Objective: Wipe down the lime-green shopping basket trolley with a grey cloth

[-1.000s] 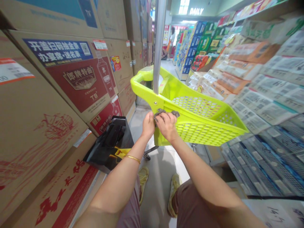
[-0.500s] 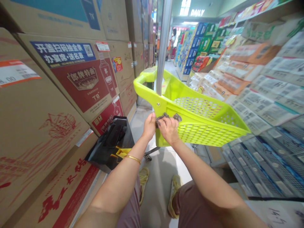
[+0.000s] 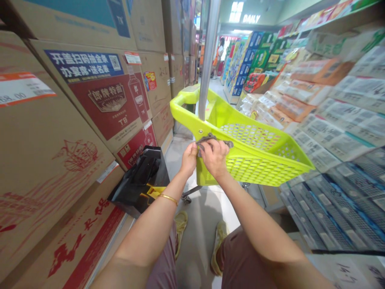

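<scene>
The person crouched in a shop aisle, and both hands met at the near corner of a lime-green basket (image 3: 255,160). The left hand (image 3: 189,159) and the right hand (image 3: 215,157) were each closed on a dark grey rag (image 3: 214,140), pinching it from either side so that it lay spread over the basket's rim, just below where a metal pole (image 3: 209,60) rose from the frame. Holding it with two hands looked like a way to keep the cloth taut and pressed flat against the plastic edge. The basket stood tilted, its open mesh side angled toward the shelves of packaged goods (image 3: 339,132) on the right, which put that corner within easy reach of someone low to the floor. A gold bracelet (image 3: 169,198) sat on the left wrist. Stacked cardboard boxes (image 3: 99,96) lined the left wall, and a black bag (image 3: 141,180) rested against their base, near the left forearm. Another person (image 3: 219,56) stood well apart at the far end of the aisle.
</scene>
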The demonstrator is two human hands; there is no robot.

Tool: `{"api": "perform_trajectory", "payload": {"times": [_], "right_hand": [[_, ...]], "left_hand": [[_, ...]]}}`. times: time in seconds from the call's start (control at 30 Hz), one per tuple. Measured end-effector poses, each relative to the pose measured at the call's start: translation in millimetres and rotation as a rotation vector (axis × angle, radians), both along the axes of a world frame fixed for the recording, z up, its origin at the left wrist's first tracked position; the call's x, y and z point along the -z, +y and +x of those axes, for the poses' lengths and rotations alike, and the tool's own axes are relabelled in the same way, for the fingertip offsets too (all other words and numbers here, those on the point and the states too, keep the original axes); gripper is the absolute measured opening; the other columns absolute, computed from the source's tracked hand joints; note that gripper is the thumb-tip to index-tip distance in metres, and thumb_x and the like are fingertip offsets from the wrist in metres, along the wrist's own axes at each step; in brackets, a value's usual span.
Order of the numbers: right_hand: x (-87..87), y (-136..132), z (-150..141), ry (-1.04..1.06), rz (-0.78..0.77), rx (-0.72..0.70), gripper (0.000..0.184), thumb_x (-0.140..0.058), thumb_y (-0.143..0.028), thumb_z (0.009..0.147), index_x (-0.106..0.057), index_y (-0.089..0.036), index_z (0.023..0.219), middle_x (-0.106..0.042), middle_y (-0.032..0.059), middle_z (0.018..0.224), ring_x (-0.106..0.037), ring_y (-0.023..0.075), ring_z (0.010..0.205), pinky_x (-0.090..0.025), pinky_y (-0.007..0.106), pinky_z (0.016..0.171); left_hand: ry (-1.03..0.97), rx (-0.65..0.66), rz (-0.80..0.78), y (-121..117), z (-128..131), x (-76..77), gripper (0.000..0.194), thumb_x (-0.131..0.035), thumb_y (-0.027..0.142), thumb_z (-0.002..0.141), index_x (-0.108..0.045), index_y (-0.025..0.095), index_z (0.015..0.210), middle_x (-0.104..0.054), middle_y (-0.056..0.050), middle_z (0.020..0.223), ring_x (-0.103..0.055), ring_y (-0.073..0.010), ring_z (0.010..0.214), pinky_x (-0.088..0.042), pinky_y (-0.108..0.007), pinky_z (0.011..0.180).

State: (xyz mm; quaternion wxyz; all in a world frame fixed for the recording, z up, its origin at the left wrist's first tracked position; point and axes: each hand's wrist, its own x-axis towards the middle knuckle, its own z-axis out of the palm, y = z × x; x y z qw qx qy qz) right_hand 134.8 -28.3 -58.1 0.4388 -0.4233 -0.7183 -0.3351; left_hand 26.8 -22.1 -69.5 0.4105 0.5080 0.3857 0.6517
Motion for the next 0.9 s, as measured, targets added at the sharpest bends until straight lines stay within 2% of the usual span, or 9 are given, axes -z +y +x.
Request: {"api": "perform_trajectory", "payload": {"times": [0.07, 0.17, 0.3, 0.47, 0.57, 0.7, 0.8, 0.9], "right_hand": [[-8.1, 3, -4, 0.05, -0.009, 0.009, 0.023, -0.05, -0.033, 0.088, -0.065, -0.023, 0.101, -0.06, 0.0105, 0.102, -0.041, 0.0239, 0.104, -0.025, 0.038, 0.091], [-5.6, 4, -5, 0.063, -0.027, -0.013, 0.023, -0.05, -0.034, 0.088, -0.065, -0.022, 0.1, -0.06, 0.011, 0.101, -0.041, 0.0246, 0.105, -0.025, 0.039, 0.09], [16.8, -2, 4, -0.044, -0.052, -0.036, 0.021, -0.05, -0.029, 0.088, -0.065, -0.023, 0.101, -0.061, 0.0094, 0.1, -0.042, 0.0228, 0.103, -0.023, 0.037, 0.09], [52.0, -13, 20, -0.288, -0.19, -0.136, 0.023, -0.046, -0.022, 0.089, -0.064, -0.021, 0.103, -0.063, 0.0077, 0.099, -0.044, 0.02, 0.097, -0.025, 0.034, 0.08], [63.8, -18, 25, -0.396, -0.221, -0.176, 0.022, -0.045, -0.019, 0.089, -0.064, -0.02, 0.101, -0.064, 0.0069, 0.098, -0.045, 0.0185, 0.094, -0.025, 0.033, 0.076], [62.5, -18, 25, -0.408, -0.187, -0.185, 0.021, -0.045, -0.019, 0.09, -0.064, -0.019, 0.099, -0.063, 0.0064, 0.101, -0.044, 0.0186, 0.097, -0.026, 0.033, 0.079], [53.4, -15, 23, -0.374, -0.218, -0.208, 0.022, -0.045, -0.02, 0.09, -0.063, -0.02, 0.102, -0.062, 0.007, 0.103, -0.043, 0.0191, 0.099, -0.027, 0.033, 0.082], [39.4, -10, 22, -0.325, -0.276, -0.24, 0.023, -0.046, -0.023, 0.09, -0.063, -0.021, 0.106, -0.061, 0.0075, 0.104, -0.044, 0.0188, 0.1, -0.028, 0.033, 0.085]], "left_hand": [[-0.005, 0.022, 0.004, -1, -1, 1.3, 0.045, -0.041, 0.055, 0.087, -0.059, 0.017, 0.101, -0.066, -0.004, 0.099, -0.059, -0.0142, 0.088, -0.046, -0.028, 0.086], [0.003, 0.058, 0.02, -3, -3, 3.3, 0.045, -0.042, 0.056, 0.087, -0.06, 0.018, 0.102, -0.066, -0.004, 0.099, -0.059, -0.0148, 0.09, -0.046, -0.029, 0.086], [0.005, 0.043, 0.018, -4, -3, 3.4, 0.044, -0.042, 0.055, 0.086, -0.061, 0.017, 0.099, -0.067, -0.004, 0.097, -0.059, -0.0151, 0.088, -0.046, -0.03, 0.087], [0.015, -0.013, -0.039, -5, -3, 0.0, 0.044, -0.039, 0.054, 0.088, -0.061, 0.017, 0.098, -0.068, -0.004, 0.093, -0.06, -0.0151, 0.085, -0.047, -0.029, 0.083], [0.004, -0.031, -0.023, -7, -2, -1.3, 0.044, -0.039, 0.054, 0.089, -0.06, 0.016, 0.098, -0.068, -0.004, 0.094, -0.06, -0.0155, 0.087, -0.048, -0.029, 0.081], [0.005, -0.101, -0.041, -13, 4, 4.9, 0.042, -0.038, 0.052, 0.089, -0.059, 0.016, 0.096, -0.067, -0.004, 0.092, -0.059, -0.0148, 0.087, -0.047, -0.028, 0.082], [-0.011, -0.15, -0.147, -15, 11, 18.9, 0.044, -0.035, 0.054, 0.089, -0.057, 0.016, 0.088, -0.065, -0.003, 0.085, -0.059, -0.0135, 0.081, -0.047, -0.027, 0.079], [-0.024, -0.189, -0.161, -15, 15, 36.9, 0.042, -0.038, 0.054, 0.088, -0.056, 0.016, 0.085, -0.063, -0.003, 0.084, -0.058, -0.0136, 0.083, -0.046, -0.027, 0.081]]}}
